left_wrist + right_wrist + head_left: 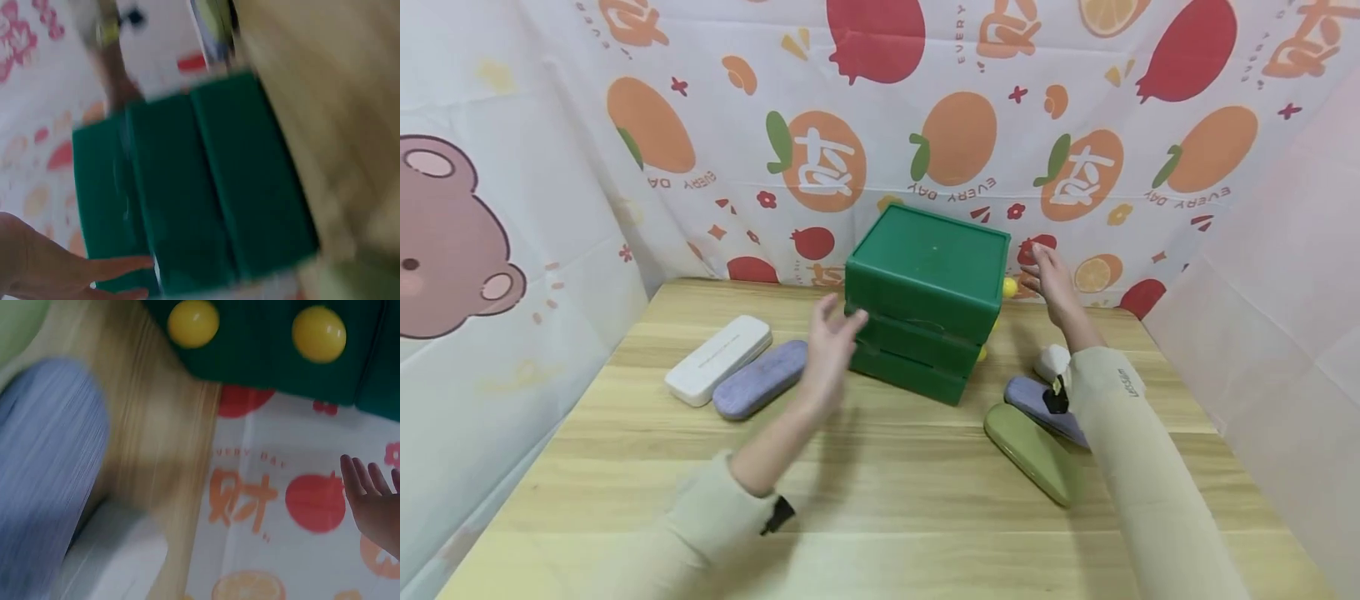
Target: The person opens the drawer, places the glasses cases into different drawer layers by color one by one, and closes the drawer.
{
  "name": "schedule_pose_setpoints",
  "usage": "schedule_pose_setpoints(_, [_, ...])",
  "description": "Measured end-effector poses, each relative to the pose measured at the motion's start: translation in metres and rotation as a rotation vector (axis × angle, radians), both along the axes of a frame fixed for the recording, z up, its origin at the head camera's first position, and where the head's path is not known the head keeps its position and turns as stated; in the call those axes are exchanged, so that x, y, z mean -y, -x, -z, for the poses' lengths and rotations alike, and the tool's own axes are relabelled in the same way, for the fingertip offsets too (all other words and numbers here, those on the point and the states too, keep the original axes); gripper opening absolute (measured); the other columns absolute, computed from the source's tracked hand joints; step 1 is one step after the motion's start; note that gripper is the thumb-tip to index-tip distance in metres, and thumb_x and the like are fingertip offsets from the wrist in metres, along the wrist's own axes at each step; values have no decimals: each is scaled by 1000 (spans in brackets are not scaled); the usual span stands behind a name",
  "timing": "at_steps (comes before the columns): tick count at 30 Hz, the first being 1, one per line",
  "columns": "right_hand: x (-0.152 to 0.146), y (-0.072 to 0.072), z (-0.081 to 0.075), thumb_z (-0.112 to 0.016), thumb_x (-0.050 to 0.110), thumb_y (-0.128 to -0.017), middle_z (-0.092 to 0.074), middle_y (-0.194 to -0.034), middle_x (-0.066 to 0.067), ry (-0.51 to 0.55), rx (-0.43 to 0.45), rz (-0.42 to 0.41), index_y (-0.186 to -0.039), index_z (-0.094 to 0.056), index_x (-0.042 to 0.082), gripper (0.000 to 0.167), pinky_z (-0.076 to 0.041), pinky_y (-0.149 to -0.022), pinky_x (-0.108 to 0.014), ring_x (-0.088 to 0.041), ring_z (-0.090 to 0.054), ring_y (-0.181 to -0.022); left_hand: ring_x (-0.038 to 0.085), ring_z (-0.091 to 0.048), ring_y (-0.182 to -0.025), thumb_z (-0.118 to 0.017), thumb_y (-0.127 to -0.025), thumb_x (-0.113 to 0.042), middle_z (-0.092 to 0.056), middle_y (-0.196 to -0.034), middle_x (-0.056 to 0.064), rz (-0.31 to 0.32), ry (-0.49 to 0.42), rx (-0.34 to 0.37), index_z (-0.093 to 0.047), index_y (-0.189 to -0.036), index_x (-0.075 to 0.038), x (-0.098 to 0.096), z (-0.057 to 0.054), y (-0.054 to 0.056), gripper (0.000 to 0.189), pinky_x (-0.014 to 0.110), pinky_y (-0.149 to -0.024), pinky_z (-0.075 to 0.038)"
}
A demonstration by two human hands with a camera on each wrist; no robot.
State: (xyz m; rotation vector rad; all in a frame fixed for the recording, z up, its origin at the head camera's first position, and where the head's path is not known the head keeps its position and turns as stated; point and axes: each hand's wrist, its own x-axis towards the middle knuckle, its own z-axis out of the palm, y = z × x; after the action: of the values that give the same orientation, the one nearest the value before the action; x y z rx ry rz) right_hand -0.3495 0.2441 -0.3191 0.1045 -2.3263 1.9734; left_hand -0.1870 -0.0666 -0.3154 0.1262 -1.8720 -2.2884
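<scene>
A green three-tier drawer box [932,258] with round yellow knobs [319,334] stands at the back of the table, its knobs on the right side. My left hand [829,358] is by the box's left front corner, thumb and fingers spread. In the left wrist view, fingers of the left hand [69,272] overlap the box's edge; whether they touch it I cannot tell. Beyond the knob side, my right hand [1052,287] is raised with fingers extended and holds nothing. The right wrist view shows that hand [375,506] apart from the box.
Left of the box lie a white glasses case [718,358] and a blue-purple glasses case [762,379]. On the right are a green glasses case [1033,454], another blue-purple case [1030,396] and a white object [1052,362], partly behind the right sleeve. A fruit-print curtain [887,167] hangs behind the table.
</scene>
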Motion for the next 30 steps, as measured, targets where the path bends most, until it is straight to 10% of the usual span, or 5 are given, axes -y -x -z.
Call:
schedule_pose_setpoints(6, [14,10,-5,-32,39,-100,-27,-145,-16,83,12,-41,-145,-23,7,56,-29,-101,-44,-32,-31,-129,27,2,-136,-65,-86,-28,5,-151,10,-39,279,-147,-7,-147,-9,-73,28,-2,87,46,-106,-11])
schedule_pose_setpoints(12, [23,12,-5,-29,39,-100,-26,-146,-11,94,34,-135,-148,-19,14,55,-28,-101,-41,-28,-30,-130,30,17,-134,-68,-81,-40,19,-150,8,-203,468,-201,8,-147,-12,-125,50,15,104,58,-102,-7])
schedule_pose_setpoints(18, [31,9,-3,-30,37,-100,-30,-143,-13,131,18,-152,-147,-20,13,54,-28,-102,-37,-26,-33,-127,28,17,-134,-72,-75,-42,19,-150,9,-357,537,-236,9,-147,-13,-142,54,25,113,55,-103,-8])
schedule_pose_setpoints(30, [36,9,1,-33,35,-100,-37,-135,-13,194,22,-100,-143,-29,11,49,-30,-100,-35,-26,-37,-122,34,16,-134,-77,-69,-45,20,-149,12,-415,596,-232,12,-146,-11,-150,52,33,122,61,-99,-13])
